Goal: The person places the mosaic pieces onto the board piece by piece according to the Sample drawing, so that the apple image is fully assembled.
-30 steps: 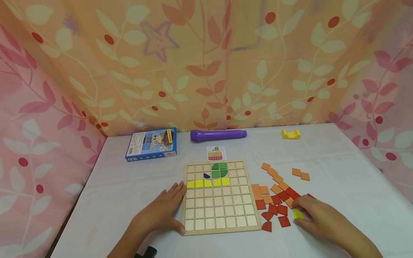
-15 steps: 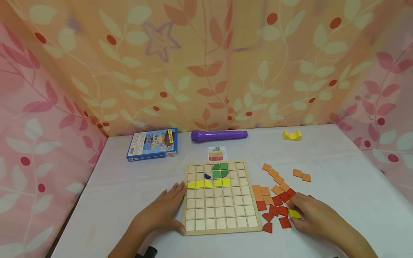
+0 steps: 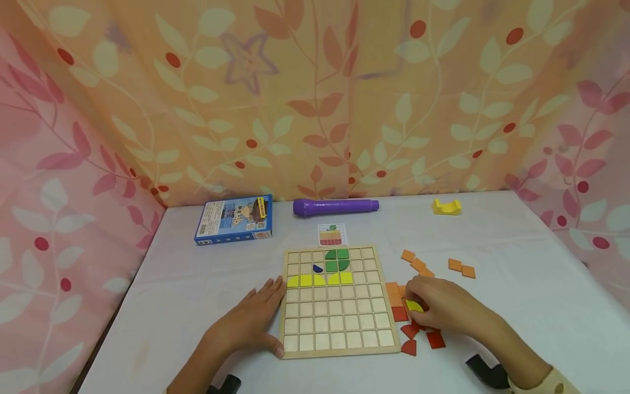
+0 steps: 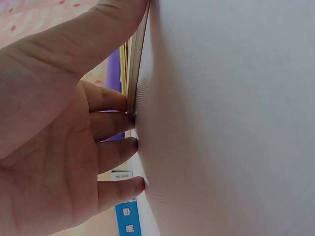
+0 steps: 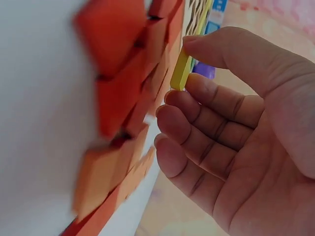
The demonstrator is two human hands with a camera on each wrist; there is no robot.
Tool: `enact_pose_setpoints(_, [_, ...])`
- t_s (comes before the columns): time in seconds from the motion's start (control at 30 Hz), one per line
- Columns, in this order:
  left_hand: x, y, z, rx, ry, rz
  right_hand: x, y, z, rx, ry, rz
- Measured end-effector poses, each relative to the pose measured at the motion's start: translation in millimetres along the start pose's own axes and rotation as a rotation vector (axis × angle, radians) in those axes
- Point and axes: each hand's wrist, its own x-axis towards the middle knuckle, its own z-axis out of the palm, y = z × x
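My right hand pinches a yellow tile between thumb and fingers, above the loose tiles just right of the wooden grid board. In the right wrist view the yellow tile shows edge-on at the fingertips. My left hand rests at the board's left side, thumb at the near corner and fingers stretched along the edge. From the left wrist, the fingers of that hand touch the board's edge. On the board sit a row of yellow tiles, several green tiles and a dark blue piece.
Loose red tiles and orange tiles lie right of the board, partly under my right hand. Behind the board lies a pattern card. Farther back are a blue box, a purple microphone-shaped stick and a yellow notched block.
My right hand has taken the yellow tile from the right side of the loose pile leftward, towards the board. The left hand stays at the board's edge.
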Motion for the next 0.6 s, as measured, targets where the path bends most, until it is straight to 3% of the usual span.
enact_pose_setpoints(0.17, [0.0,-0.8,0.4,0.002,0.000,-0.009,31,-7,0,0.035,-0.024,-0.086])
enact_pose_setpoints(0.6, [0.7,0.0,0.2,0.007,0.005,-0.011,93,-23,11,0.016,-0.051,-0.167])
